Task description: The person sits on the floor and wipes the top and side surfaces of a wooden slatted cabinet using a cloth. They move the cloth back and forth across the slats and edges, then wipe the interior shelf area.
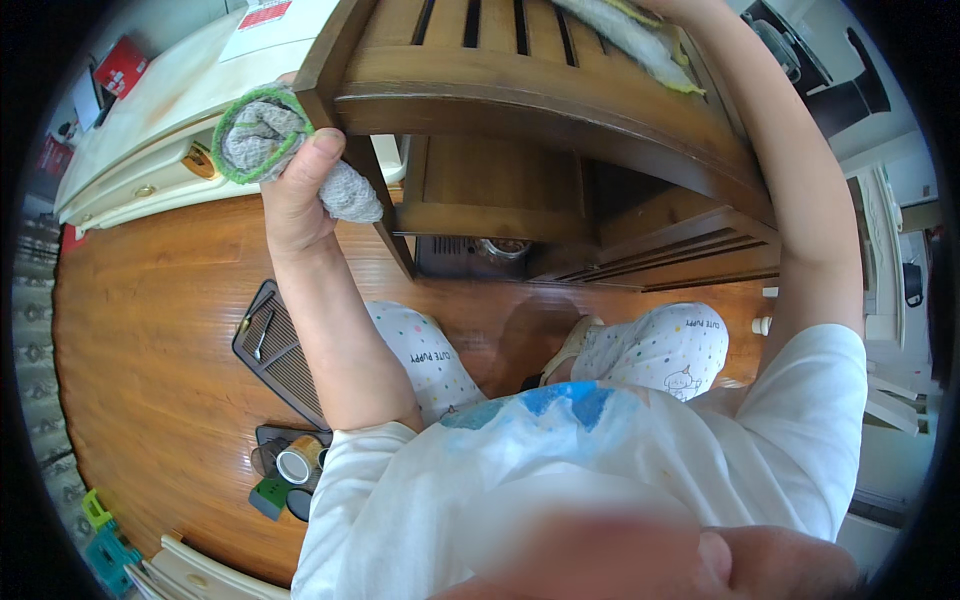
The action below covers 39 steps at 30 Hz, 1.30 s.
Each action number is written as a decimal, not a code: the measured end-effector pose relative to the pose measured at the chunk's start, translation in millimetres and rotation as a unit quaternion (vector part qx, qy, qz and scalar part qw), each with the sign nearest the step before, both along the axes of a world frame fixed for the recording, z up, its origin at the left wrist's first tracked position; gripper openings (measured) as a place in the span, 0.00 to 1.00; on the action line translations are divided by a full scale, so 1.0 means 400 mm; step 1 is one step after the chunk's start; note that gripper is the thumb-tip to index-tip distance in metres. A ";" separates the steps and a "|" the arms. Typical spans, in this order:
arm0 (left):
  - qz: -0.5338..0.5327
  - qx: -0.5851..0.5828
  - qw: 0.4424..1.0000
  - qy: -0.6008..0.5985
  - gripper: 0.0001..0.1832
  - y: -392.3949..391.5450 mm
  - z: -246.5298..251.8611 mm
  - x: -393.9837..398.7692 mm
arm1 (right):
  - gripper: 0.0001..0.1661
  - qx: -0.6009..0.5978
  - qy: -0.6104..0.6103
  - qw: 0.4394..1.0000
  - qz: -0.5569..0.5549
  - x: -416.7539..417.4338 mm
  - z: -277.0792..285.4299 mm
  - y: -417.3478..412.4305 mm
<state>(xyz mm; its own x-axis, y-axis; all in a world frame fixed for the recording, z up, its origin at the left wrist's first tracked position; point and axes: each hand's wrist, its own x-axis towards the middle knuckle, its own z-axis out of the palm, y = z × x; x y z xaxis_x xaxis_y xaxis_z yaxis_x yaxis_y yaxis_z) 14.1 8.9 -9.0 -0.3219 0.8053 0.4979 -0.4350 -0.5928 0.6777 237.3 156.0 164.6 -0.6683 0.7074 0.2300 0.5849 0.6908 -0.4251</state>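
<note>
My left hand [300,172] grips a bunched grey cloth [349,193] with a green stitched edge, at the left corner post of a brown slatted wooden furniture piece [525,82]. The thumb is in front, and most of the fingers are hidden behind the post. Across the slats, my right hand [670,7] is at the top border, partly cut off. It touches a white cloth [637,45] with a yellow edge that lies on the wood. How its fingers are set does not show.
A cream drawer cabinet [172,154] stands at left. On the wooden floor [165,322] lie a dark ribbed tray [281,345] and, nearer me, a jar [298,459] among other containers. A dark wooden panel [502,180] and a glass bowl [504,249] show beneath the slatted piece.
</note>
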 end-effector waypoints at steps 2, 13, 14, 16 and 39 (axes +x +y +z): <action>0.028 -0.013 0.999 0.012 0.35 -0.028 -0.004 -0.009 | 0.17 -0.033 0.032 0.988 0.151 -0.057 -0.027 -0.049; 0.020 -0.003 1.000 0.008 0.33 -0.008 0.001 -0.004 | 0.17 0.010 -0.072 0.993 0.088 -0.023 -0.012 0.004; 0.001 0.004 1.000 0.006 0.33 0.005 0.009 0.005 | 0.16 0.050 -0.084 0.994 0.053 0.004 0.002 0.011; 0.012 0.000 1.000 0.005 0.33 -0.009 0.000 -0.004 | 0.16 0.114 -0.100 0.988 0.033 -0.022 -0.014 0.025; 0.005 -0.008 1.000 -0.010 0.32 -0.007 -0.003 -0.008 | 0.18 0.174 -0.038 0.982 0.055 -0.011 -0.040 0.063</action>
